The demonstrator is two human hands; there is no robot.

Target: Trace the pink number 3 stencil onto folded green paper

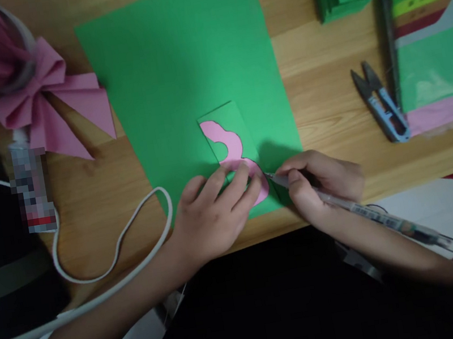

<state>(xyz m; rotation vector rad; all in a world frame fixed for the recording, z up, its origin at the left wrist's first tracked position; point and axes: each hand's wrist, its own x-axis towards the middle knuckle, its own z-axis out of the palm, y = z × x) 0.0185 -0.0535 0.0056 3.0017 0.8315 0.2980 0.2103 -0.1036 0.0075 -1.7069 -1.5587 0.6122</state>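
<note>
While the left hand (212, 217) presses a scalloped pink cutout (230, 141) with slightly spread fingers, the right hand (318, 180) clamps a clear-barrelled pen (364, 212) beside its edge.
The cutout lies on a green rectangle (244, 132) atop a large green sheet (186, 55) on the wood-grain table (318, 97); a glossy packet (441, 58) holds green and pink paper (443, 111).

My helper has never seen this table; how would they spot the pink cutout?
On the wooden table lies a large green sheet; near its lower edge is a small green rectangle. On that, partly under the left hand, is the pink cutout, flat and curvy, unlike the pink bow.
</note>
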